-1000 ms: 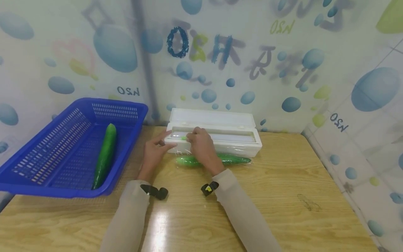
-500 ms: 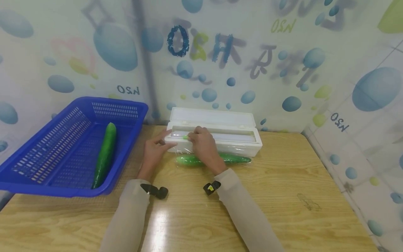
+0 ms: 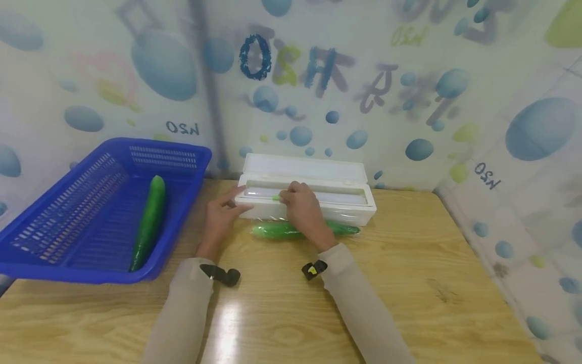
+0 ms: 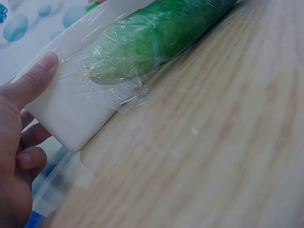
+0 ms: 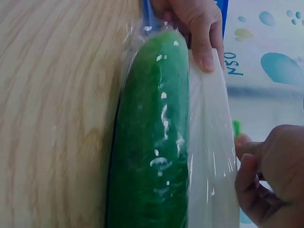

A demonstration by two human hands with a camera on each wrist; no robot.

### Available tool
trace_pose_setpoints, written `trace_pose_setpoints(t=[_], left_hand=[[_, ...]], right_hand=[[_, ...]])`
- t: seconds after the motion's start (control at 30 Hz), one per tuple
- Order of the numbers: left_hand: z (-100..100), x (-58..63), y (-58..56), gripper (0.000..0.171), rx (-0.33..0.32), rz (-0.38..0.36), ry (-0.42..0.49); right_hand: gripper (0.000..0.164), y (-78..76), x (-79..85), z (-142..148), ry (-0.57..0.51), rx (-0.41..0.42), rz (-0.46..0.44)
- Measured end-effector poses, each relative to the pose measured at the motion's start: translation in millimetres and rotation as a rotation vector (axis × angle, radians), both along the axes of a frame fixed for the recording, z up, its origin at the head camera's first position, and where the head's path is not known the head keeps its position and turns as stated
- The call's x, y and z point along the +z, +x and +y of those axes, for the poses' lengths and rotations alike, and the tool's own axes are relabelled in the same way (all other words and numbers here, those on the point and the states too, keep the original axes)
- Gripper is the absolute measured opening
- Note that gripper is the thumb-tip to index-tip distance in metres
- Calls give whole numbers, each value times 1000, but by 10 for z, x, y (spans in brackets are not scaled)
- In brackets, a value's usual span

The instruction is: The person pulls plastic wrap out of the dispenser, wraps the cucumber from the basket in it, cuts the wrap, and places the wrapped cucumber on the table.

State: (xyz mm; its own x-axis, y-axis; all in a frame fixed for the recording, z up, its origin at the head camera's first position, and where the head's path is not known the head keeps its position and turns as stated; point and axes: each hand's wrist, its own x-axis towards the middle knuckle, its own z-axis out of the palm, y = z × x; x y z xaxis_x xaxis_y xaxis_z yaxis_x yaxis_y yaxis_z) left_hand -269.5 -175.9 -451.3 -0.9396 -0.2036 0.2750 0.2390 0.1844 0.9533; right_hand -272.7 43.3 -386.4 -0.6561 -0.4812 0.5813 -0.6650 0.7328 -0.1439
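Observation:
A white cling film dispenser box (image 3: 350, 216) stands at the back of the table with its lid (image 3: 309, 169) raised and a film roll inside. My left hand (image 3: 220, 220) grips its left end, thumb (image 4: 40, 76) on the front face and fingers round the end. My right hand (image 3: 303, 210) pinches a small green slide cutter (image 3: 276, 197) at the box's front edge; the fingertips partly hide it. Right in front of the box lies a cucumber (image 3: 273, 230) under clear film (image 4: 128, 92), which runs up onto the box front. My right forearm covers the cucumber's middle in the head view.
To the left a blue perforated basket (image 3: 182, 212) holds another cucumber (image 3: 150, 222). A wall with blue bubble patterns rises right behind the table (image 3: 409, 283), and another wall borders its right side.
My right hand has slid a little to the right along the box edge with the green slide cutter. The left hand keeps its grip on the box end.

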Motion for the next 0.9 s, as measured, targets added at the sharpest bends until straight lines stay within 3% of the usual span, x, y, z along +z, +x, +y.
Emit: trace_pose_setpoints(t=[0.3, 0.53, 0.7, 0.9], left_hand=[[-36, 4, 10, 51, -9, -42, 42], [-60, 32, 13, 52, 1, -44, 11], [-46, 38, 13, 54, -4, -50, 16], [-8, 37, -6, 54, -9, -79, 45]], right_hand=[[14, 6, 39, 75, 73, -71, -76], [22, -21, 88, 75, -20, -78, -208], [16, -42, 121, 67, -55, -44, -285], [15, -49, 149, 81, 72, -40, -248]])
